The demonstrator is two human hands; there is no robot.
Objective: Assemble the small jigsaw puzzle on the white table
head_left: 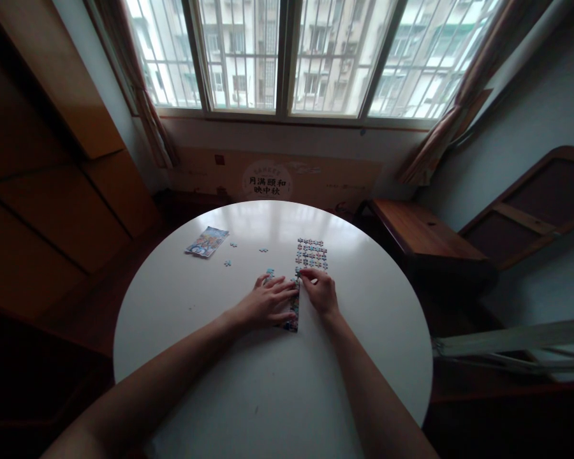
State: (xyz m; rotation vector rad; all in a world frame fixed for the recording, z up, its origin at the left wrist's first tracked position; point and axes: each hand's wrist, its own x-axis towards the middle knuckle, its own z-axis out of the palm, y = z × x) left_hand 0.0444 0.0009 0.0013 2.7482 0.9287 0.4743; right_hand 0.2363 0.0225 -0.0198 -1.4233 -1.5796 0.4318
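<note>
Left hand [268, 301] spread flat, fingers apart, on the partly joined, multicoloured cardboard jigsaw section [294, 307], which sits mid-worktop; much of it is hidden underneath, so can't count joined pieces. Right hand [322, 294] just beside it, thumb and finger pinched on a small bluish jigsaw piece [298, 272] at the section's top right. Done: a joined block, by my read. Left: tidy rows of small multicoloured loose pieces [312, 249] beyond the right hand, plus a few pale-blue strays [227, 263] further left. Colourful rectangular printed picture sheet [207, 242] lies far left on the round white worktop [182, 357].
</note>
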